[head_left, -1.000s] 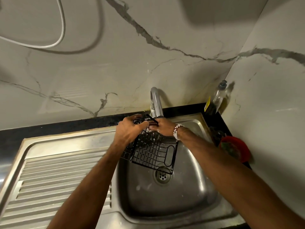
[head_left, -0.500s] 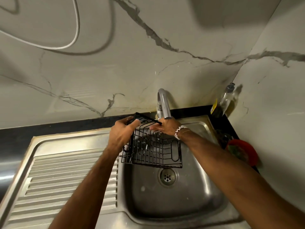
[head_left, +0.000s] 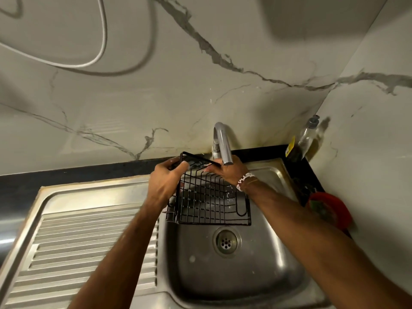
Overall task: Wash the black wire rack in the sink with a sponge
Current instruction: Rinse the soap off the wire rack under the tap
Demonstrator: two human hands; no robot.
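Note:
The black wire rack [head_left: 209, 201] is held tilted over the steel sink basin [head_left: 263, 275], under the tap spout [head_left: 223, 143]. My left hand [head_left: 166, 181] grips the rack's upper left corner. My right hand [head_left: 229, 171], with a white bead bracelet at the wrist, holds the rack's top rim just below the spout. No sponge shows in either hand; my right palm is hidden. I cannot tell whether water runs.
A ribbed steel drainboard [head_left: 78, 248] lies left of the basin. The drain [head_left: 226, 241] sits below the rack. A clear soap bottle [head_left: 305, 139] stands in the back right corner, a red bowl [head_left: 330, 210] on the black counter at right. A white cable [head_left: 98, 56] hangs on the wall.
The rack has been turned and levelled, its lower edge now running straight across the basin. Both hands kept their hold on the top rim.

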